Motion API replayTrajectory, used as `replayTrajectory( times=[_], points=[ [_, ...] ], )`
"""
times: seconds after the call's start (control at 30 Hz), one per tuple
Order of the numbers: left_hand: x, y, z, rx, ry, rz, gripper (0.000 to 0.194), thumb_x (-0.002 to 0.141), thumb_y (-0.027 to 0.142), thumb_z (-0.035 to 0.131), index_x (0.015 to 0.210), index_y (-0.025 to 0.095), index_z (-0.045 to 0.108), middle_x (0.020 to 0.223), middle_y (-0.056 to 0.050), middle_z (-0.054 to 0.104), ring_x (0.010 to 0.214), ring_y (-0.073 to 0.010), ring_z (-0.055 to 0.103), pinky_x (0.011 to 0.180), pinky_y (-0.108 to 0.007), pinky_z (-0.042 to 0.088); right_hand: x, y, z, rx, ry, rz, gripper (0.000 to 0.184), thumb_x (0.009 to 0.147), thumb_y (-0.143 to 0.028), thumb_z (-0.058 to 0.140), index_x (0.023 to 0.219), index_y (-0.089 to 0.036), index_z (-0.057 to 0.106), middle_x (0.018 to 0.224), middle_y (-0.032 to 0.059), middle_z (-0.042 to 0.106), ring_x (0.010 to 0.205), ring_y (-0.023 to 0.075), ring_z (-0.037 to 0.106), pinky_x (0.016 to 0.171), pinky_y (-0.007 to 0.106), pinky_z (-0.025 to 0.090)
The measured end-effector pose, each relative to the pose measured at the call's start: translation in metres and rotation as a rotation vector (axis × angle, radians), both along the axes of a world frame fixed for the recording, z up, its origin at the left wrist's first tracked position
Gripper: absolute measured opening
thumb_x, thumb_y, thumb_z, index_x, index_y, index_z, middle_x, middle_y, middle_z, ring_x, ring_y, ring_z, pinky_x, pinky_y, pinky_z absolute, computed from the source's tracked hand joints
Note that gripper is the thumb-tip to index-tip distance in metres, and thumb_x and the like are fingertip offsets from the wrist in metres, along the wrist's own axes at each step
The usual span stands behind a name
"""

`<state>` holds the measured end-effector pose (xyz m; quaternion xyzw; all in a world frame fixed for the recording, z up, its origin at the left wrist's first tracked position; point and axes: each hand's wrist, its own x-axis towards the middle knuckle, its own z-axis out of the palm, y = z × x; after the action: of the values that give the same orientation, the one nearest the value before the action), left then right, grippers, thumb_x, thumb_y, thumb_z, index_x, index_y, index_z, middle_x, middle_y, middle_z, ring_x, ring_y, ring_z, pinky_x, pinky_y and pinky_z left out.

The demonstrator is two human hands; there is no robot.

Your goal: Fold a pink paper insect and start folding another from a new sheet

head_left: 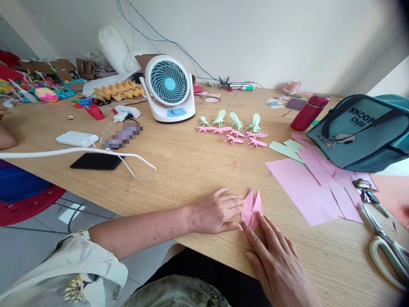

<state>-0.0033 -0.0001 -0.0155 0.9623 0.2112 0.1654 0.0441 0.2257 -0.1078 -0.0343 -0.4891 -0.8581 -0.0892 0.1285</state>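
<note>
A folded piece of pink paper [251, 209] lies flat on the table, with two pointed flaps at its far end and a narrow tip toward me. My left hand [215, 213] rests at its left edge, palm down, fingers stretched out and thumb apart. From the near right, my right hand [281, 260] presses its extended fingertips on the paper's lower part. Neither hand grips it; part of the lower end is hidden by fingers. Farther back stand several pink folded paper insects [234, 139] and several light green ones [236, 121].
Pink sheets [303, 187] and green paper strips [286, 151] lie to the right, near scissors [383, 243], a red bottle [309, 113] and a teal bag [364, 128]. A fan [169, 85] stands at the back. A black phone [96, 161] and white cable [64, 151] are left; another person's arm [6, 134] shows there.
</note>
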Motion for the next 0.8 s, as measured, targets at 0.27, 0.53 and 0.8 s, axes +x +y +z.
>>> replayTrajectory(
  times=[0.27,0.53,0.8],
  points=[
    [0.000,0.001,0.001,0.033,0.011,0.003,0.052,0.102,0.052,0.039,0.127,0.012,0.060,0.135,-0.014,0.063,0.129,-0.0261,0.055,0.111,-0.046,0.037,-0.003,0.000,0.001,0.009,0.020,-0.012,0.058,0.098,-0.037,0.048,0.154,-0.028,0.036,0.157,0.0171,0.037,0.136,0.0331,0.046,0.095,0.046,0.052],
    [0.001,0.001,0.001,0.007,-0.087,0.012,0.051,0.103,0.049,0.037,0.127,0.010,0.059,0.131,-0.015,0.066,0.123,-0.0262,0.058,0.106,-0.043,0.040,-0.010,-0.001,0.006,0.043,0.080,-0.002,0.057,0.097,-0.031,0.045,0.152,-0.020,0.036,0.153,0.0185,0.042,0.136,0.0355,0.046,0.098,0.051,0.047],
    [0.009,-0.009,0.014,-0.047,-0.088,0.083,0.049,0.101,0.050,0.040,0.124,0.012,0.059,0.126,-0.014,0.067,0.114,-0.0267,0.062,0.097,-0.040,0.045,-0.019,-0.003,0.006,0.017,0.164,-0.039,0.058,0.099,-0.031,0.044,0.152,-0.010,0.032,0.148,0.0185,0.051,0.129,0.0323,0.052,0.093,0.046,0.050]
  ],
)
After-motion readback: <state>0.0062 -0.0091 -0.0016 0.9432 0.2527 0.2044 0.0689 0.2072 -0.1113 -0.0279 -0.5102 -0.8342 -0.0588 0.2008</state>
